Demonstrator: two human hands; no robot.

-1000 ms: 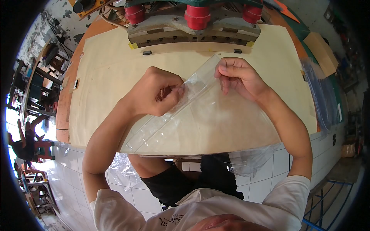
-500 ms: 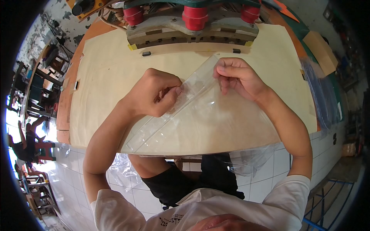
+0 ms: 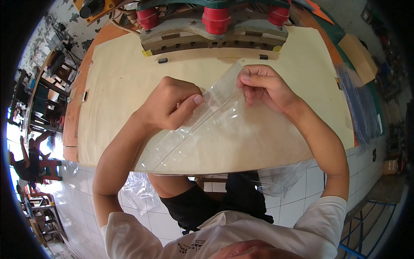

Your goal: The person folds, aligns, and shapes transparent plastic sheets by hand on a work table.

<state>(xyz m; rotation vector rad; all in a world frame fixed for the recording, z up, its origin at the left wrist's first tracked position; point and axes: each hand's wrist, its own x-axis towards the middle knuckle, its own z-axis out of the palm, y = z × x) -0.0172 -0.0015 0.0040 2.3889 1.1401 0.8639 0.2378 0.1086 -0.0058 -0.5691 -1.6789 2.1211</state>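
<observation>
A clear plastic sheet [image 3: 207, 142] lies over the cream-covered table, with a folded or seamed strip [image 3: 177, 138] running diagonally along its left edge. My left hand [image 3: 174, 103] is closed on that strip's edge, thumb on top and fingers curled. Higher up, near the sheet's far corner, my right hand [image 3: 263, 86] pinches the plastic between thumb and forefinger, its other fingers curled below. Part of the sheet hangs past the table's front edge. The fingertips of my left hand are partly hidden.
A press-like machine [image 3: 211, 36] with red cylinders [image 3: 215, 19] stands at the table's back. Stacked bluish clear sheets [image 3: 358, 103] and a cardboard piece [image 3: 359, 59] are at the right. Plastic [image 3: 140, 192] hangs below the front edge. Another person [image 3: 30, 155] is at far left.
My left thumb has shifted slightly up and now lies straighter on the strip. My right hand has moved a little to the left. The sheet is otherwise almost unmoved.
</observation>
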